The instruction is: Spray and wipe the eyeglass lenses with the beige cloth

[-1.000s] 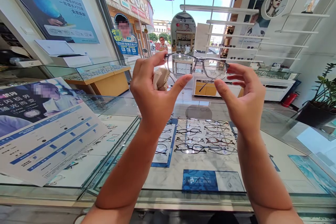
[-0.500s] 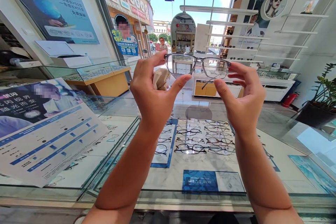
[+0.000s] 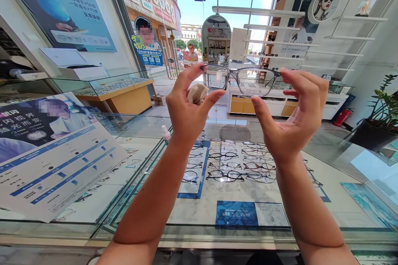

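Raised above the glass counter, a pair of eyeglasses (image 3: 234,73) with a thin greyish frame is held between both hands. My left hand (image 3: 188,109) grips its left end, index finger at the upper corner and thumb by the lower rim. A crumpled beige cloth (image 3: 198,93) is tucked inside the same hand. At the other end, my right hand (image 3: 294,112) has its fingertips at the right hinge, with the thumb beneath the right lens. The eyeglasses sit at an angle, the right lens appearing larger.
Inside the glass display counter (image 3: 192,232) lie several rows of spectacle frames (image 3: 225,156). A small white bottle (image 3: 166,133) stands beyond my left forearm. A printed leaflet (image 3: 59,153) is at left, a blue and white card (image 3: 238,214) in front. A mirror (image 3: 217,41) stands farther back.
The eyeglasses have turned, and their right side looks closer. Both hands have shifted right, the right hand farther. The white bottle has come into view beside my left forearm.
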### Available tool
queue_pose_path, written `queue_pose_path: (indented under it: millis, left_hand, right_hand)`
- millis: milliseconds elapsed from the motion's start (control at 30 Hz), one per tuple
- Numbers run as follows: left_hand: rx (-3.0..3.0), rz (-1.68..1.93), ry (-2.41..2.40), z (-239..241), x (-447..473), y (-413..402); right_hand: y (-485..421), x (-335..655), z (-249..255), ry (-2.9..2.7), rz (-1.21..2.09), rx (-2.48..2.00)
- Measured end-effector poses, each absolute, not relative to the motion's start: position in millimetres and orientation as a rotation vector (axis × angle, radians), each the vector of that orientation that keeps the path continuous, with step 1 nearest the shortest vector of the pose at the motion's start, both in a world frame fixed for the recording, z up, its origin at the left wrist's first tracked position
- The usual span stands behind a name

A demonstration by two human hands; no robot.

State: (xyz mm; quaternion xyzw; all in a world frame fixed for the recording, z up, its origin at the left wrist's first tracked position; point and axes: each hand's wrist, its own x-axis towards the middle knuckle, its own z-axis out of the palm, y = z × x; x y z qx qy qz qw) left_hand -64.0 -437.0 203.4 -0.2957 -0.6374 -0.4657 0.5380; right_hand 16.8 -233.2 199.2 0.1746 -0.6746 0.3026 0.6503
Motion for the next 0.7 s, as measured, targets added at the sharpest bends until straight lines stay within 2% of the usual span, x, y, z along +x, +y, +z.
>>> queue_pose_path:
  millis: [200,400,700]
  left_hand:
    - [-0.700,-1.022,-1.548,196.8,-75.1,-433.2]
    - [-0.658,-1.050,-1.476,196.3,-68.4,-432.7]
    - [-0.564,-1.108,-1.395,196.6,-57.7,-432.6]
  right_hand:
    - [-235.3,21.6,198.3,-1.498,0.610,0.439]
    - [-242.0,23.4,201.4,-1.673,0.813,0.404]
    - [-240.3,10.1,199.2,-1.681,0.869,0.394]
